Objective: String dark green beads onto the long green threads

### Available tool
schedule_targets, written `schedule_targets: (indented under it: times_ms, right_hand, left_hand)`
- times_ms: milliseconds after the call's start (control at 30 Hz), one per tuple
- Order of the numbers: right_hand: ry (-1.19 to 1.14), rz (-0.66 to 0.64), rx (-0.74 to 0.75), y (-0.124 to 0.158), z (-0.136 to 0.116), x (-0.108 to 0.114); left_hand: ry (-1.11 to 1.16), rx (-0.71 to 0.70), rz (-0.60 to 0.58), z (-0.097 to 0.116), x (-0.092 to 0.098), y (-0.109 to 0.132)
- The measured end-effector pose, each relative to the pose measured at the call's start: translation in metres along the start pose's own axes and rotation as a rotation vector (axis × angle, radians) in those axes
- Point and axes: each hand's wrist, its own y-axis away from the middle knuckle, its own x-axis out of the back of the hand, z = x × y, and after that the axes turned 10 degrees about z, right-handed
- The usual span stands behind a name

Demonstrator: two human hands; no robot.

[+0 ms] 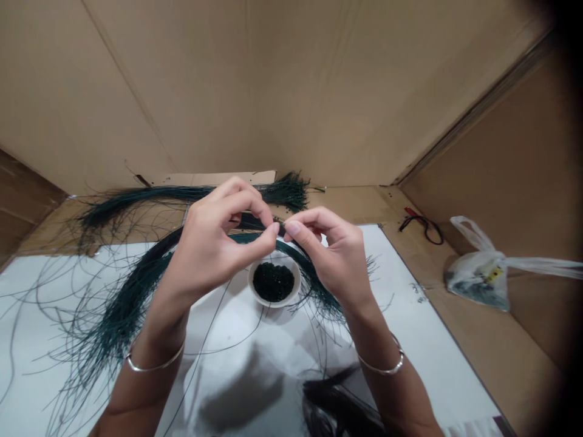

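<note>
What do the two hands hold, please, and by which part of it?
The left hand and right hand pinch a thin dark green strand between fingertips; which part is unclear.

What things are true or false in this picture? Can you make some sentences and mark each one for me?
1. The left hand and the right hand are held just above a small white bowl. True.
2. The bowl holds red beads. False: it holds a heap of small dark green bits.
3. Each arm wears a thin silver-coloured bangle. True.
4. The plastic bag sits on the white sheet. False: it sits on the cardboard to the right of the sheet.
5. A bundle of thin dark green strands curves across the sheet. True.
</note>
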Motion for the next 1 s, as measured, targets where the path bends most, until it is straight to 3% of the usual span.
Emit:
schedule_targets:
  times_ms: [167,833,933,1000]
  right_hand:
    - [-0.008,-0.009,0.007,0.001,-0.003,0.002]
    - [-0.019,-0.071,0.036,-0.002,-0.003,0.005]
    - [0.042,-0.008,0.115,0.003,-0.013,0.01]
    - [0.02,0.062,0.088,0.011,-0.028,0.019]
  left_hand:
    - [0.028,-0.026,-0.068,-0.003,0.004,0.0]
    - [0.041,-0.025,-0.091,-0.004,0.007,-0.002]
    - [0.074,-0.027,-0.055,-0.003,0.006,-0.002]
    - [0.106,-0.002,-0.011,-0.002,0.006,-0.002]
